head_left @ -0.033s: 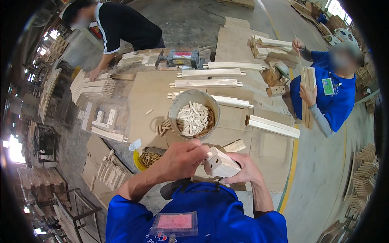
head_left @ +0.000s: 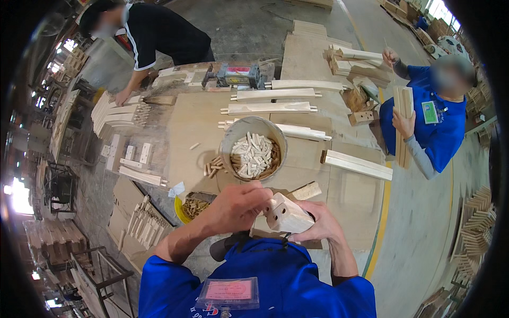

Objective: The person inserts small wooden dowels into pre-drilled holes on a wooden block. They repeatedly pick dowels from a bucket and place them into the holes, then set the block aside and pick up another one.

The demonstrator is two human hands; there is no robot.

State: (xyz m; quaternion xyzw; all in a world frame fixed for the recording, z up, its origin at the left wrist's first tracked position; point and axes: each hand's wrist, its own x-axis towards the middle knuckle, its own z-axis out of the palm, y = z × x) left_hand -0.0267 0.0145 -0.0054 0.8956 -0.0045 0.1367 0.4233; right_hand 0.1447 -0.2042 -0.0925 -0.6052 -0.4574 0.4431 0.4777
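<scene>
A pale wooden block (head_left: 291, 216) with dark round holes in its end face is tilted up in front of my chest. Wrapped round its right side, my right hand (head_left: 325, 225) grips it. At the block's left end, my left hand (head_left: 239, 205) is closed in a pinch on what looks like a short wooden dowel, mostly hidden by the fingers. Just beyond my hands stands a round grey bucket (head_left: 227, 144) holding many pale dowels (head_left: 251, 153) and some browner ones. A few brown dowels (head_left: 213, 167) lie against its left side.
Long wooden rails (head_left: 273, 108) with pegged ends lie across the cardboard-covered table (head_left: 191, 116). A clamp-like machine (head_left: 239, 76) stands behind them. A yellow bowl (head_left: 183, 210) of small fittings sits left. One co-worker (head_left: 175, 32) handles slats far left; another (head_left: 424, 116) holds wood at right.
</scene>
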